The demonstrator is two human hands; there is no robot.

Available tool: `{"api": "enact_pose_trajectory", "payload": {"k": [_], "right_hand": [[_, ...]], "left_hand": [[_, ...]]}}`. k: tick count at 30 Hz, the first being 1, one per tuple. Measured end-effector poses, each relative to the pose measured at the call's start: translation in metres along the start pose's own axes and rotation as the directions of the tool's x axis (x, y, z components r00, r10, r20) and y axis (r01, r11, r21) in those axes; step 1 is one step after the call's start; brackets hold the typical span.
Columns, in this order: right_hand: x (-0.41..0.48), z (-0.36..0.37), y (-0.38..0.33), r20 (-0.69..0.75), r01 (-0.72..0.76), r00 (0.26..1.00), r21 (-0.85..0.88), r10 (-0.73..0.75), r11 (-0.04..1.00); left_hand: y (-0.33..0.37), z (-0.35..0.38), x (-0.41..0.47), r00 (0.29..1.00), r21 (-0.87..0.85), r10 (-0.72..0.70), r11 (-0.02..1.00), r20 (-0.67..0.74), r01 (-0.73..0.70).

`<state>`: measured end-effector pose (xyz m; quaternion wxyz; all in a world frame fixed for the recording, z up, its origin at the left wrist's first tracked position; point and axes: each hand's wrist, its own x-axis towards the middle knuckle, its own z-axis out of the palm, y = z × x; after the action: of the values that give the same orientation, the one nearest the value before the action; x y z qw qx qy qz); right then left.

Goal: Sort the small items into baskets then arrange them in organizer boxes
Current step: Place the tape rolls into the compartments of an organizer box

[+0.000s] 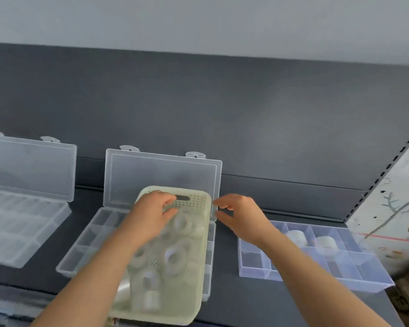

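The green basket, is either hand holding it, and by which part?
The left hand grips the basket by its far rim, beside the handle slot. The right hand is near its far right corner, holding nothing.

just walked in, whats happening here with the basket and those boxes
A person is working from a pale green basket of clear tape rolls, which sits on the middle organizer box, its lid open. Their left hand reaches into the basket's far end, fingers curled; blur hides whether it holds a roll. Their right hand hovers empty beside the basket. The right organizer box has two rolls in its back compartments.
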<state>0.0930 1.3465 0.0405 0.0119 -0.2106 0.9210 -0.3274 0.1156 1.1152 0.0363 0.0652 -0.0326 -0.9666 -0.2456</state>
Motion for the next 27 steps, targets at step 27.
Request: {"api": "enact_pose_trajectory", "payload": {"k": [27], "right_hand": [[0.042,0.063,-0.02,0.187,0.072,0.982,-0.207,-0.033,0.976]], "left_hand": [[-0.063,-0.002,0.042,0.909,0.332,0.248,0.872,0.334,-0.36]]}}
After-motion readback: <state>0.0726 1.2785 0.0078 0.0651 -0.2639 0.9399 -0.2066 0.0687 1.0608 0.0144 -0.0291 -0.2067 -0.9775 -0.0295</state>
